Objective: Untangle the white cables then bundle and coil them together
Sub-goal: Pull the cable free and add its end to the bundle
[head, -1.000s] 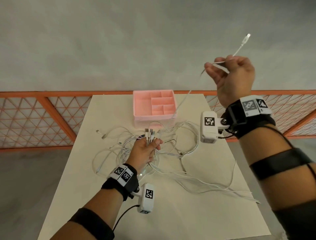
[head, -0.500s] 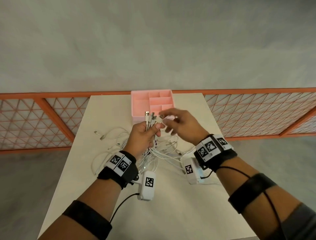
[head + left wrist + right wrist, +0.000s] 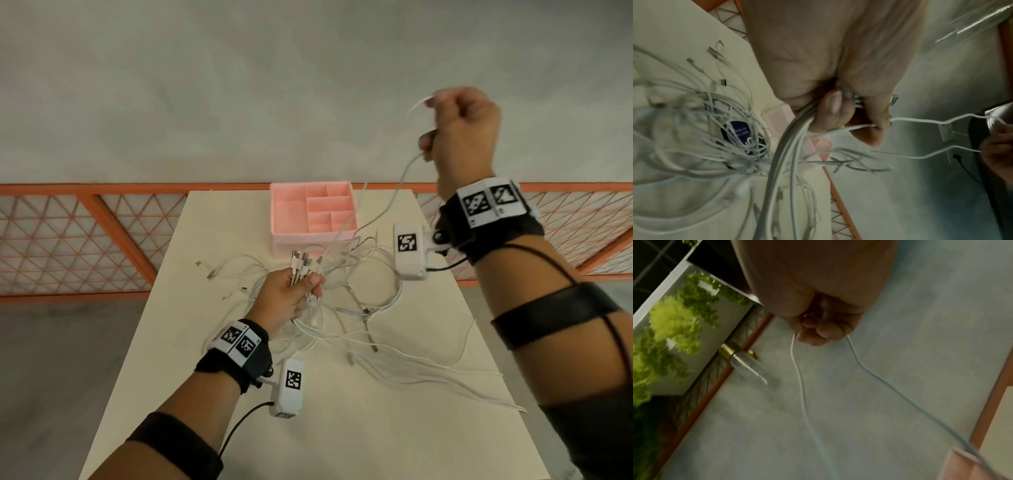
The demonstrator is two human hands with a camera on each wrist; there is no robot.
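Right hand [image 3: 462, 137] now high again, cable [image 3: 394, 195] aloft.

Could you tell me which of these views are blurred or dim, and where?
Head view: evenly lit, only the raised right hand smeared. Left wrist view: dim, the white cables on the table streaked. Right wrist view: dark and soft throughout, foliage smeared.

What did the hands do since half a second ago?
The right hand left the connector bunch and rose up to the right, pulling one white cable taut out of the tangle. The left hand stayed put, gripping the gathered cable ends. The pink tray didn't move.
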